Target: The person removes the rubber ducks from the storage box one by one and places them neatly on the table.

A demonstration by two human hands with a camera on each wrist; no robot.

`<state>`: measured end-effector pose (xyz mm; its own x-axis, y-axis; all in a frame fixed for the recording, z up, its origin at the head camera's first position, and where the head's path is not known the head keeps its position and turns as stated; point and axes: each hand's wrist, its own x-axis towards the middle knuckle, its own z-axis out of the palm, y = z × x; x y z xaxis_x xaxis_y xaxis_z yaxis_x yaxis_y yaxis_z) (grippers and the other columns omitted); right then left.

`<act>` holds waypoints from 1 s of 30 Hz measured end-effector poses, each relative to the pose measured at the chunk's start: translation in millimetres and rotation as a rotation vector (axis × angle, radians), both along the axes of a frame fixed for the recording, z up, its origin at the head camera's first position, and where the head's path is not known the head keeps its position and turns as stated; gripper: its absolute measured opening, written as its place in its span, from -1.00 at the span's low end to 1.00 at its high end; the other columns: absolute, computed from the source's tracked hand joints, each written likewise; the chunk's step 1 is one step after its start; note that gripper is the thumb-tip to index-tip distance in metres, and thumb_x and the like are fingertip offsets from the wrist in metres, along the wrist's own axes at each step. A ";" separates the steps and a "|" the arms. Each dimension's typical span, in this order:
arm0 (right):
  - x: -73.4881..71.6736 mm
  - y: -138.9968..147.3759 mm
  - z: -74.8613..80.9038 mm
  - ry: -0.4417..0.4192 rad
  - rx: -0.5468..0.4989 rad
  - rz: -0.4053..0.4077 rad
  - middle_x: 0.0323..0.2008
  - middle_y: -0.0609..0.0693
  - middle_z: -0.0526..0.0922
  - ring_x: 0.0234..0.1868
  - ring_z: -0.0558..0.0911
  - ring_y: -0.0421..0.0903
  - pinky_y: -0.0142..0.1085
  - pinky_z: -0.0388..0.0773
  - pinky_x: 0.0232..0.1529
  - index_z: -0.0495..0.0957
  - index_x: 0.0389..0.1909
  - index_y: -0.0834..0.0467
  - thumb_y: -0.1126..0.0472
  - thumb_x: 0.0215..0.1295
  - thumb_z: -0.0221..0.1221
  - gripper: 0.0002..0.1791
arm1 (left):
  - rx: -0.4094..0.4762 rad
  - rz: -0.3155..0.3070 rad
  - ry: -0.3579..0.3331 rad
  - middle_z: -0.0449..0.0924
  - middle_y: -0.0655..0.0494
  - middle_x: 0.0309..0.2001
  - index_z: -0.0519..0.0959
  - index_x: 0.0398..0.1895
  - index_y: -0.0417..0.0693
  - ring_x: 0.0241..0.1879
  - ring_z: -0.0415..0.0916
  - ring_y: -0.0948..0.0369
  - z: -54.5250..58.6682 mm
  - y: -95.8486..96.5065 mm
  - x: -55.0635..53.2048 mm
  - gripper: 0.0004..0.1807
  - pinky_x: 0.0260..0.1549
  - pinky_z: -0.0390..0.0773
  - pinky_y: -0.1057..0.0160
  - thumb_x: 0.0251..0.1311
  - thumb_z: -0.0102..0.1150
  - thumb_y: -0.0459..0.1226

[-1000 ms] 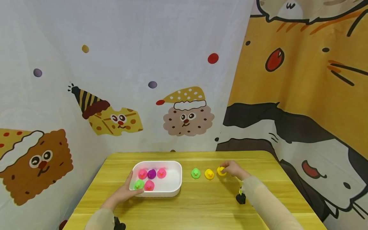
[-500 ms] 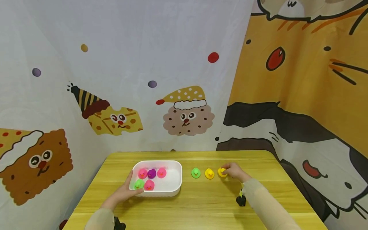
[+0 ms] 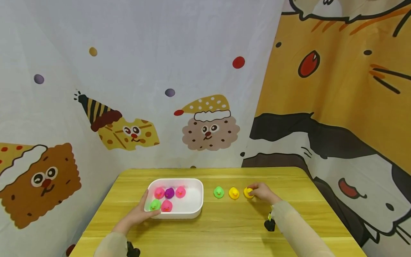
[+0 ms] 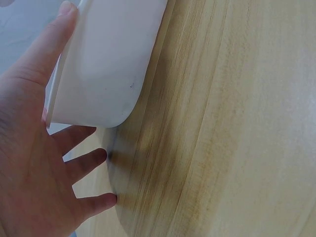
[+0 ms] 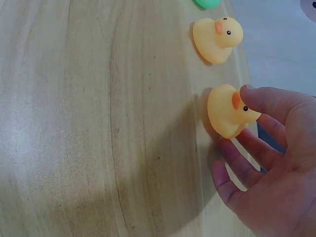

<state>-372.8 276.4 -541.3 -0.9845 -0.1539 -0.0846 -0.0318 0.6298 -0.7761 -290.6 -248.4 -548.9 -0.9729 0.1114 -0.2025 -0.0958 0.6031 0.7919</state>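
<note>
White bin (image 3: 191, 215) on the left of the table; five ducks in it, far row left to right: pink duck (image 3: 159, 193), purple duck (image 3: 169, 193), second pink duck (image 3: 180, 192); near row: green duck (image 3: 155, 205), third pink duck (image 3: 166, 206). Table (image 3: 205, 233) is yellow wood-grain. Right of the bin, a spaced row on it: loose green duck (image 3: 219, 192), middle yellow duck (image 3: 234, 193), end yellow duck (image 3: 248, 193). Behind, left to right: white cloth (image 3: 135, 53) with cookie and cheese cartoons, then orange cloth (image 3: 337, 89) with animal faces. Left hand (image 3: 138, 214): fingers spread, thumb on the bin's near rim, hand against its left end. Right hand (image 3: 262, 191): thumb and index pinching end yellow duck by the head, other fingers apart. Can't tell if that duck's base touches the table. Beige sleeves (image 3: 297, 226) on both arms.
</note>
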 end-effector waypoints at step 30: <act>0.5 6.1 -5.4 -0.070 -0.117 0.054 0.06 0.36 0.54 -0.06 0.56 0.03 -0.02 0.55 -0.02 0.45 0.13 0.48 0.35 0.22 0.24 -0.52 | -0.025 0.015 -0.010 -0.19 -0.47 0.44 -0.44 0.53 -0.08 0.32 0.00 -0.45 3.6 1.3 1.8 0.30 0.17 0.10 -0.44 0.08 0.35 0.08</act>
